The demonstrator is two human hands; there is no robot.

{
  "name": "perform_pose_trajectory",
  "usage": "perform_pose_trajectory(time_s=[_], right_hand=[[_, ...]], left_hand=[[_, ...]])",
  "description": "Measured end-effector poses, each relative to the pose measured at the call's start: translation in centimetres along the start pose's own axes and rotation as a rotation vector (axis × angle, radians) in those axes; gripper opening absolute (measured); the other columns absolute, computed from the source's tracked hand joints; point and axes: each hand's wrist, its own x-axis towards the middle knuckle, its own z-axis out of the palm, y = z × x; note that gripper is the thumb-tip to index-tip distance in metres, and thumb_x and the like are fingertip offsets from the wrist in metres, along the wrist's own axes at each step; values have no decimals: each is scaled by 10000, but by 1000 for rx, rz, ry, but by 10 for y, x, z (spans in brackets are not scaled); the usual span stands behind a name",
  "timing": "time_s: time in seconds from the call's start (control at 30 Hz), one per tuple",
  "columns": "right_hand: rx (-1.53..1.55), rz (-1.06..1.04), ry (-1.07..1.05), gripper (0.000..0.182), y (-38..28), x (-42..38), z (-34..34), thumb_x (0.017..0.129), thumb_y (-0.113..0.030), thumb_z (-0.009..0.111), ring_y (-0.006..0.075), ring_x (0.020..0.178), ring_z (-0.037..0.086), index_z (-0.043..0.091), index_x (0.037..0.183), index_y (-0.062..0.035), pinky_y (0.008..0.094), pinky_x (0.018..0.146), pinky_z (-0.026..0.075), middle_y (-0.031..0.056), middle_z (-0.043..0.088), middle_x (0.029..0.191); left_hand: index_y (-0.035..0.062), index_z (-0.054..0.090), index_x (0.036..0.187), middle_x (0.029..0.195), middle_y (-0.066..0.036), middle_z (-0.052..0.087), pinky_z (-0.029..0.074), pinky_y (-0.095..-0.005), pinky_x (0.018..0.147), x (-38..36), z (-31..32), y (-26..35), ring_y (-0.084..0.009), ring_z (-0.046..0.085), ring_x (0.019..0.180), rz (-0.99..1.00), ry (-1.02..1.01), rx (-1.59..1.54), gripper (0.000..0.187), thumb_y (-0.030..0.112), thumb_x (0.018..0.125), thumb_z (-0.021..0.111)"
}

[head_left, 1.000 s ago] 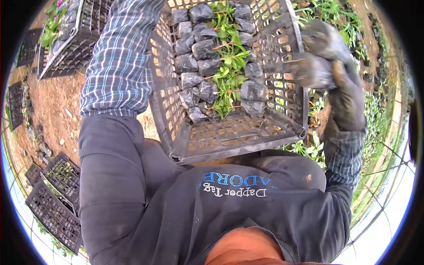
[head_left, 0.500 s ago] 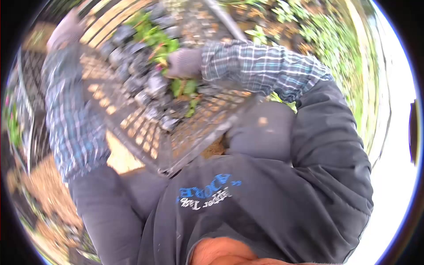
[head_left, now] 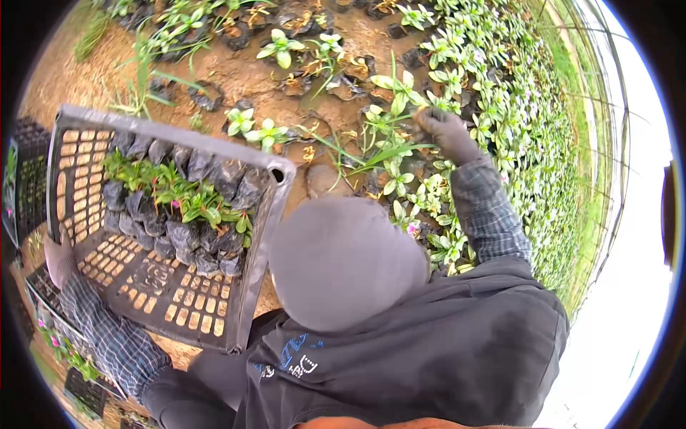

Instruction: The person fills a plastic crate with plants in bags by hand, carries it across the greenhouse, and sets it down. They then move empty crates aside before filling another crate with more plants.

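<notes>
A black slatted plastic crate (head_left: 153, 293) stands tilted at my left, holding rows of seedlings in black plastic bags (head_left: 182, 232) with green leaves. My left hand (head_left: 61, 261), in a greyish glove, grips the crate's left side; some of its fingers are hidden by the crate. Out to the right, my gloved right hand (head_left: 449, 134) is over the bed of potted seedlings (head_left: 446, 79), its fingers drawn together. Something small and yellowish shows at the fingertips, too small to name. Long grass blades (head_left: 386, 154) lie just left of that hand.
Wet brown soil (head_left: 214, 68) with scattered bagged plants lies ahead. Dense leafy plants (head_left: 532, 143) run along the right, beside a wire fence (head_left: 622, 107). More dark crates (head_left: 32, 171) stand at the far left. My knee (head_left: 343, 261) is close to the crate.
My right hand has moved off the plants in the crate, out to the bed at the right. The crate appears turned and farther left in view, with my left hand now lower on its side.
</notes>
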Motion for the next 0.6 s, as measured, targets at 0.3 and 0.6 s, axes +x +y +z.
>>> perform_pose_trajectory(time_s=[0.3, 0.6], right_hand=[[-703, 107, 396, 365, 111, 90, 10, 848, -369, 510, 325, 858, 611, 599, 961, -34, 390, 738, 467, 189, 634, 882], [-62, -222, 623, 476, 118, 157, 47, 850, -435, 495, 358, 868, 608, 535, 1028, 4, 417, 744, 476, 209, 625, 927]], left_hand=[[-39, 438, 1211, 1155, -235, 535, 409, -380, 891, -9, -5, 9, -336, 524, 1082, -62, 65, 60, 638, 493, 863, 476], [-43, 426, 1218, 1165, -247, 526, 408, -376, 899, -5, -2, 1, -343, 515, 1097, -94, 72, 72, 634, 478, 863, 489]])
